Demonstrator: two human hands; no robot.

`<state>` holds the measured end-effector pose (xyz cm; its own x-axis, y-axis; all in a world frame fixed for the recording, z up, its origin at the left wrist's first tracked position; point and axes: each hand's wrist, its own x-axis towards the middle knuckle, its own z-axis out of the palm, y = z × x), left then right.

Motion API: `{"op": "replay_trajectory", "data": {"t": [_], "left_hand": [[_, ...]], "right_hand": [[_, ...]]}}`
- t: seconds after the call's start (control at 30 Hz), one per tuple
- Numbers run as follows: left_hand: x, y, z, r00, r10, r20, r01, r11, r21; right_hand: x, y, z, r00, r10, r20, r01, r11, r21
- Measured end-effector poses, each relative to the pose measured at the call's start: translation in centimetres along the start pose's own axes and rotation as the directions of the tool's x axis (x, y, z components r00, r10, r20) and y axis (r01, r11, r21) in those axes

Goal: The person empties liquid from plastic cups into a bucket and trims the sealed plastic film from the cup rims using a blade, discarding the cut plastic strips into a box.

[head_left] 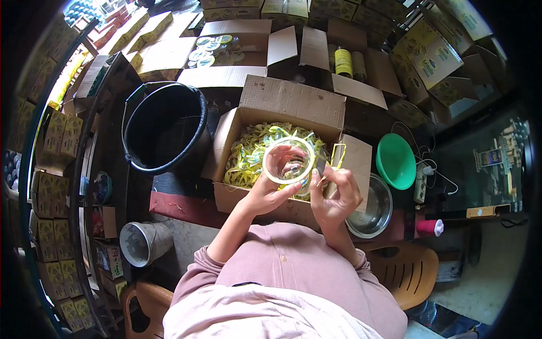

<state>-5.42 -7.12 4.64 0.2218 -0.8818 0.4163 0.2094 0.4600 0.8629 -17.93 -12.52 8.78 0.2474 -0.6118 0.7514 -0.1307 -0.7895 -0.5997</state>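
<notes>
A clear round plastic container (289, 160) with a pale rim is held over an open cardboard box (293, 100). My left hand (265, 192) wraps round its lower left side, the fingers showing through the clear plastic. Close to the container's right side, my right hand (337, 195) pinches a thin yellow strip (339, 155) between thumb and fingers. Many crumpled yellow and green strips (245, 161) fill the cardboard box beneath both hands.
A black bucket (165, 127) stands left of the box, a grey bucket (145, 244) lower left. To the right are a green bowl (396, 161), a metal bowl (372, 209) and a pink thread spool (429, 227). Behind, open boxes hold lids (206, 51) and yellow rolls (343, 62).
</notes>
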Motion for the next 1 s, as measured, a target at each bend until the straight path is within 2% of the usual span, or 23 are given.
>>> {"op": "replay_trajectory", "data": {"t": [0.37, 0.47, 0.57, 0.67, 0.77, 0.8, 0.9, 0.93, 1.0], "left_hand": [[-0.2, -0.7, -0.6, 1.000, 0.011, 0.014, -0.013, 0.982, 0.187], [-0.6, -1.0, -1.0, 1.000, -0.027, -0.003, 0.027, 0.943, 0.332], [-0.8, -0.8, -1.1, 0.996, -0.078, -0.043, 0.086, 0.964, 0.252], [-1.2, -0.7, -1.7, 0.994, -0.065, 0.088, 0.007, 0.841, 0.541], [-1.4, -1.2, -1.4, 0.995, -0.103, 0.009, 0.093, 0.925, 0.368], [-1.1, -1.2, -1.0, 0.999, -0.038, -0.001, 0.036, 0.963, 0.265], [-0.4, -0.3, -0.3, 0.997, -0.071, -0.011, 0.072, 0.996, 0.056], [-0.3, -0.7, -0.5, 1.000, -0.020, 0.008, 0.019, 0.996, 0.087], [-0.1, -0.6, -0.4, 0.999, -0.037, -0.003, 0.037, 0.998, 0.045]], "right_hand": [[0.3, -0.2, 0.1, 0.998, -0.067, -0.013, 0.065, 0.993, -0.096], [0.4, -0.1, 0.2, 0.997, -0.077, -0.001, 0.076, 0.991, -0.111], [0.5, -0.1, 0.2, 0.998, -0.060, 0.018, 0.062, 0.993, -0.105], [0.8, 0.4, 0.0, 0.998, -0.029, 0.057, 0.034, 0.996, -0.085], [0.8, 1.2, -0.1, 0.998, 0.032, 0.057, -0.032, 0.999, 0.014], [0.7, 1.4, -0.1, 0.997, 0.058, 0.050, -0.060, 0.996, 0.058], [0.3, 0.9, -0.2, 0.993, 0.118, 0.010, -0.119, 0.989, 0.089], [0.2, 0.7, -0.3, 0.994, 0.108, 0.021, -0.109, 0.990, 0.093], [0.0, 0.4, -0.4, 0.995, 0.089, 0.043, -0.092, 0.991, 0.097]]}}
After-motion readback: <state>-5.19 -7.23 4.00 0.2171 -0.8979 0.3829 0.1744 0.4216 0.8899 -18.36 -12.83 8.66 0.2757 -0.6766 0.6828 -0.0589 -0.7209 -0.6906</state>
